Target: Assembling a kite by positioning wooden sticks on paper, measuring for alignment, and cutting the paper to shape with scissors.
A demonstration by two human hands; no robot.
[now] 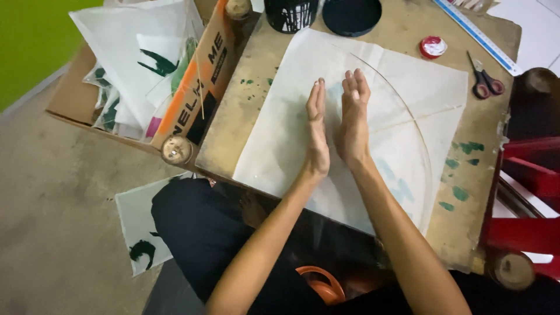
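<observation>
White thin paper (280, 134) lies flat in the middle of the frame on the wooden worktop (233, 116). Both hands are open with straight fingers and grip nothing. Left hand (317, 131) stands on its edge on the paper, and right hand (353, 119) presses just beside it. Scissors (484, 79) with red handles lie at the upper right.

The black paint pot (290, 14) at twelve o'clock is cut off by the top edge, as is the round dark lid (352, 15) beside it. The blue-edged ruler (475, 34) runs out at one o'clock. The orange ring (318, 284) at six o'clock is part hidden by dark cloth.
</observation>
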